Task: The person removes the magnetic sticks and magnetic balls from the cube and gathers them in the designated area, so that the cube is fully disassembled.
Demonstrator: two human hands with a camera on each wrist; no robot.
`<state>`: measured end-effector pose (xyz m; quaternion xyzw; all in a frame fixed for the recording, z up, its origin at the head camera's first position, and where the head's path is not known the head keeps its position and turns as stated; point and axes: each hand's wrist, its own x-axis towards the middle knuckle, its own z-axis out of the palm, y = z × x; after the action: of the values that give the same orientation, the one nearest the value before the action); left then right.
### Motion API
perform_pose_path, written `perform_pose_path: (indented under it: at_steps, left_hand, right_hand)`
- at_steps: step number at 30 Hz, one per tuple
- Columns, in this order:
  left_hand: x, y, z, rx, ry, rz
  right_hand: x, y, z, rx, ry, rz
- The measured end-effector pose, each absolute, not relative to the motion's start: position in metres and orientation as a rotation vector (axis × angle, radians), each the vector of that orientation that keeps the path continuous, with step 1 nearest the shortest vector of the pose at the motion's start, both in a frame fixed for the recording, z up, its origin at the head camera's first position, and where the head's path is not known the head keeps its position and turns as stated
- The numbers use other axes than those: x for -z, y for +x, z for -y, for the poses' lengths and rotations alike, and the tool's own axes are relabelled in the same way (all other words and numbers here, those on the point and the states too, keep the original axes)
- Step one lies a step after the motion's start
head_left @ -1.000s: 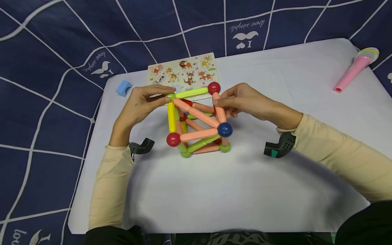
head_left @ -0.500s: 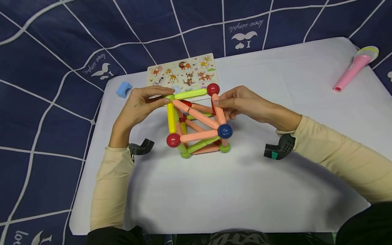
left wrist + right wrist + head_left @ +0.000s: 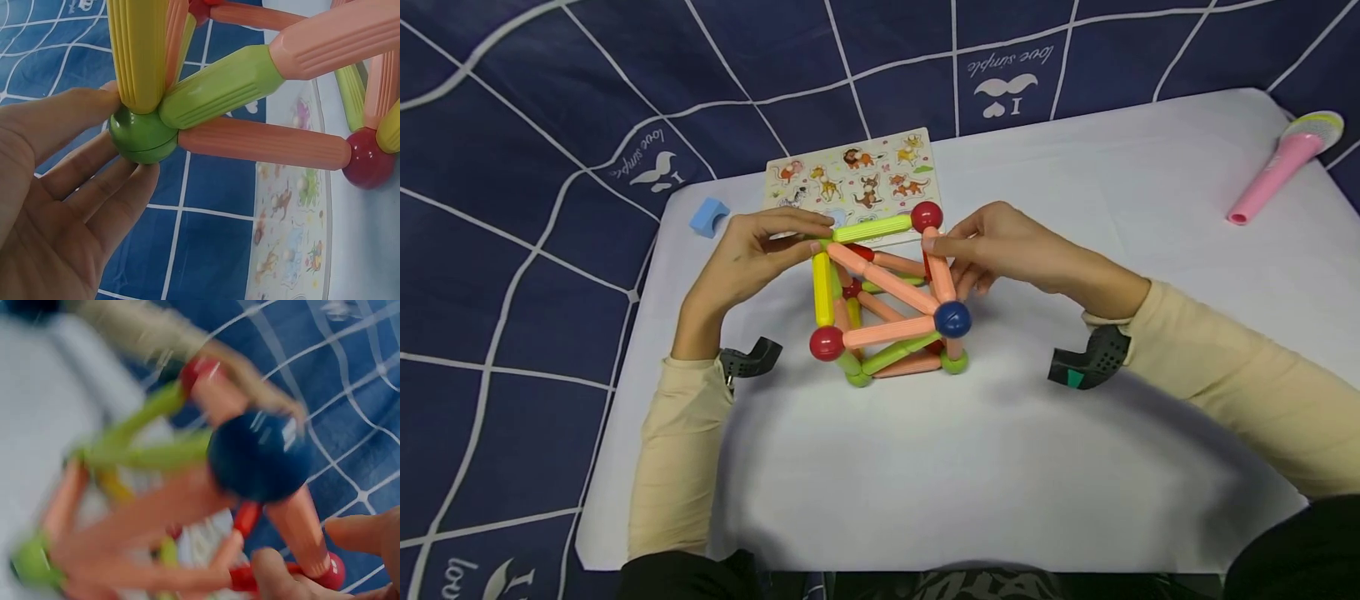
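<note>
Two hands steadying a rod-and-ball frame mid-surface, just before the animal puzzle board. Left hand pinching the frame's green corner ball. Right hand, blurred, fingering a peach rod below the blue ball. Light, stiff, probably loosely jointed; best held at balls.

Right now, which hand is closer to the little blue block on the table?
Left. The left hand lies just right of the blue block; the right hand is across the stick-and-ball frame.
</note>
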<state>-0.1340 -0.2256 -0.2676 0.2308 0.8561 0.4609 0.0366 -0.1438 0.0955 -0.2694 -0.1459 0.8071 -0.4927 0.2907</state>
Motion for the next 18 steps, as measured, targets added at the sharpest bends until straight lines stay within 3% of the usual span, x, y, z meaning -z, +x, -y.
perform_pose_path:
  at_steps: [9, 18]
  left_hand:
    - [0.271, -0.133, 0.226, -1.464, 0.714, -2.606]
    - [0.270, -0.135, 0.227, -1.462, 0.724, -2.597]
  right_hand:
    - [0.258, -0.149, -0.078, 1.018, -0.449, -2.511]
    - [0.258, -0.152, -0.084, 1.200, -0.417, -2.324]
